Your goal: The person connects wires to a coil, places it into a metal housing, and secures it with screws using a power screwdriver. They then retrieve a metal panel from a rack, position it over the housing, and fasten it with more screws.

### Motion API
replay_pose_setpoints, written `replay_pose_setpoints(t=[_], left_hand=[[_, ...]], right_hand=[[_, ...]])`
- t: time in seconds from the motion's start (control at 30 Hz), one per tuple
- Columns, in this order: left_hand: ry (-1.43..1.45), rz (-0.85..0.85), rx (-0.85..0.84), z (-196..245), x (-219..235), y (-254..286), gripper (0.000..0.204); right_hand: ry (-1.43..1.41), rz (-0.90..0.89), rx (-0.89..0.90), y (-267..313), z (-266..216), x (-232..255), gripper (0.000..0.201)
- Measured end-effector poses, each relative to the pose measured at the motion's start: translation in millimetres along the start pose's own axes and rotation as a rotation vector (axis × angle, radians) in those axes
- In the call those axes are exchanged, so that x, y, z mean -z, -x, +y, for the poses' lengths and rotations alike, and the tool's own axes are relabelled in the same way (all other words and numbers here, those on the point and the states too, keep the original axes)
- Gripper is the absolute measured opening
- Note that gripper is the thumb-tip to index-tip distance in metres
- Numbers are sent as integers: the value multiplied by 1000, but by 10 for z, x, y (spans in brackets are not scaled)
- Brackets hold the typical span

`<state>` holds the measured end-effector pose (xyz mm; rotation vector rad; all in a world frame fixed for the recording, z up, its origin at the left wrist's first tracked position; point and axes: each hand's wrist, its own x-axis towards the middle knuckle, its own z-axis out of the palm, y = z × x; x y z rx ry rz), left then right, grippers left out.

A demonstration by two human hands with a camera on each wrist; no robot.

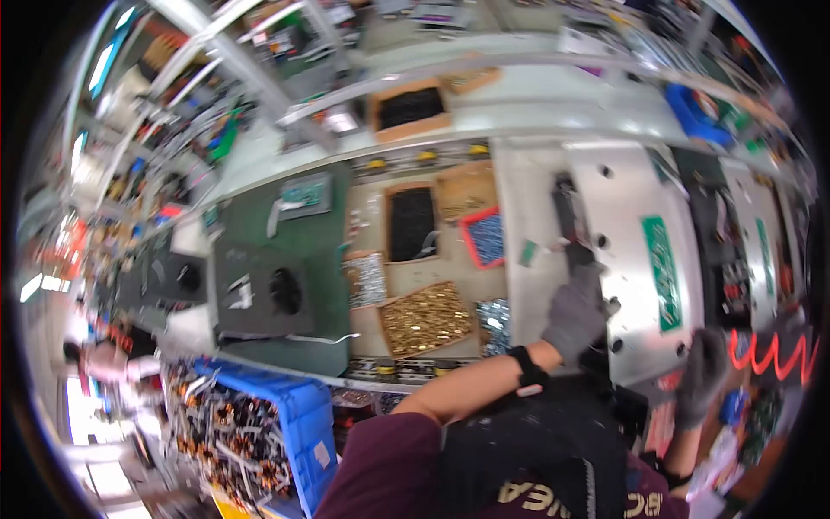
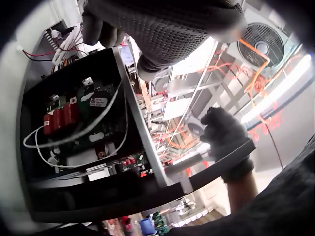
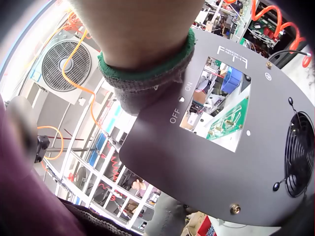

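Note:
A silver casing (image 1: 635, 259) with a green board (image 1: 661, 272) lies on the bench. In the head view my gloved left hand (image 1: 577, 311) is at its left edge, and my gloved right hand (image 1: 705, 372) is beside its lower right corner. The left wrist view shows my left hand (image 2: 162, 32), fingers loosely bent, above a black housing (image 2: 133, 118) containing red components (image 2: 61, 118) and white wires. Beyond its edge is my right hand (image 2: 224, 142); its grip is unclear. A dark panel (image 3: 197, 162) marked ON and OFF partly hides my right hand (image 3: 142, 91).
Left of the casing are trays of brass parts (image 1: 428, 320) and silver parts (image 1: 366, 281), and a red-rimmed tray (image 1: 484, 238). Farther left, a dark panel (image 1: 259, 290) lies on a green mat. A blue crate (image 1: 307, 432) stands below. Another silver casing (image 1: 756, 229) is at the right.

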<state>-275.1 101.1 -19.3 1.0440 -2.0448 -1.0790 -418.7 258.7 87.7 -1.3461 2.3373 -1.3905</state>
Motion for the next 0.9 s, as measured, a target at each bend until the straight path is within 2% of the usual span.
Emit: replay_pose_setpoints(t=[0.03, 0.07, 0.1, 0.13, 0.17, 0.2, 0.27, 0.3, 0.33, 0.4, 0.47, 0.53, 0.6, 0.63, 0.7, 0.77, 0.87, 0.9], left_hand=[[-104, 48, -145, -23, -37, -1, 47], [-162, -85, -153, -8, -42, -24, 37], [-145, -55, -243, -36, -47, -40, 28], [-175, -45, -251, -33, -121, -66, 22], [-205, -36, -259, -40, -193, -101, 17], [-223, -24, -280, 38, -118, -100, 15], [-44, 36, -352, 35, -122, -127, 12], [-52, 60, -354, 63, -114, -166, 12], [53, 35, -354, 108, -100, -205, 11], [148, 28, -346, 249, 27, -275, 10], [363, 50, -345, 418, 280, -339, 10], [352, 75, -386, 324, 387, -338, 12], [360, 149, -200, 130, 491, -312, 14], [372, 187, -47, 45, 587, -264, 15], [276, 165, 143, -271, 742, -146, 17], [157, 8, 328, -707, 714, 39, 18], [102, -271, 396, -913, 710, 424, 25], [101, -258, 399, -919, 739, 440, 25]], right_hand=[[43, 4, 10, 38, 93, 27, 9], [34, -2, 23, 56, 252, 63, 12], [25, -9, 35, 67, 408, 94, 15], [-35, -71, -85, 41, 565, 164, 16], [118, -146, -87, -27, 734, 281, 24], [192, -45, 149, -54, -151, 48, 23], [157, -8, 167, -54, -158, 17, 22], [147, -11, 191, -53, -184, 14, 22], [170, -6, 188, -46, -217, 12, 22], [181, -15, 198, -55, -204, 14, 23], [236, -18, 217, -57, -165, 29, 23], [274, -46, 186, -62, -137, 71, 25], [363, -73, 94, -79, -134, 89, 30], [386, -87, 76, -84, -151, 95, 34], [364, -94, 115, -84, -170, 95, 33], [320, -109, 129, -78, -196, 102, 32], [208, -127, 151, -95, -90, 96, 28], [201, -132, 161, -108, -83, 78, 28]])
